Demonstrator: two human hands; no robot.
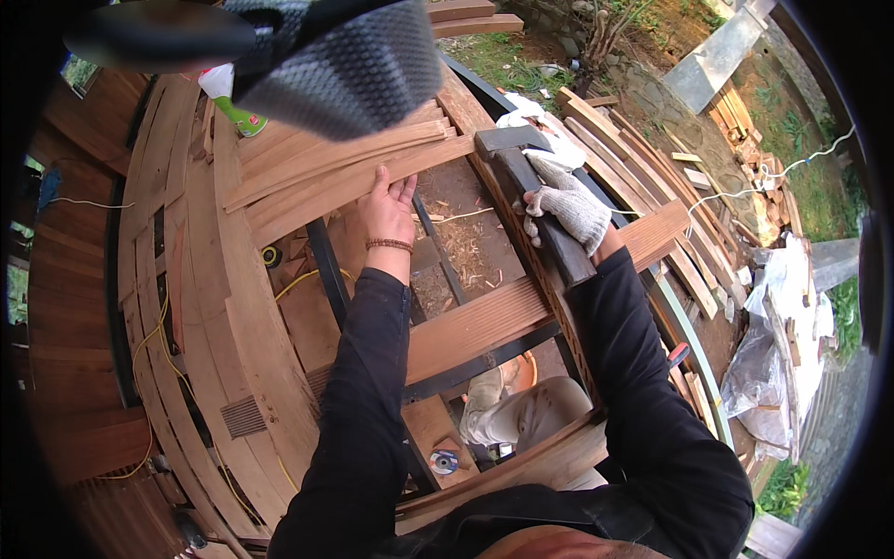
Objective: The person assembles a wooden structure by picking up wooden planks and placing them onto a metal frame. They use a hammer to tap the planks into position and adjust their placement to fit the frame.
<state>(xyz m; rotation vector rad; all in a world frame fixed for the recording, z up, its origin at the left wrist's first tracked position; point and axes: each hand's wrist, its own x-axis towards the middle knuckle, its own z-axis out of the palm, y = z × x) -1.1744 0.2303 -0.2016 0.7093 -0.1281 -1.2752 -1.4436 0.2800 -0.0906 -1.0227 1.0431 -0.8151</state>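
My left hand (386, 219), bare and with a beaded bracelet at the wrist, lies with its fingers stretched out against the near edge of a long wooden plank (349, 191). This plank is the nearest of several stacked at a slant. A white knit glove covers my right hand (570, 207), whose fingers wrap around a dark bar with a crosspiece (559, 244) at its far end. The bar lies along a wooden beam (507, 210); whether it touches the beam is hard to tell.
A grooved board (480, 343) crosses the open frame. Below it show a light trouser leg (531, 415) and a cutting disc (445, 461). Decking boards (200, 252) carry a yellow cord on the left. More planks (643, 177) and plastic sheeting (768, 349) lie right. A blurred dark textured object (345, 70) hangs close overhead.
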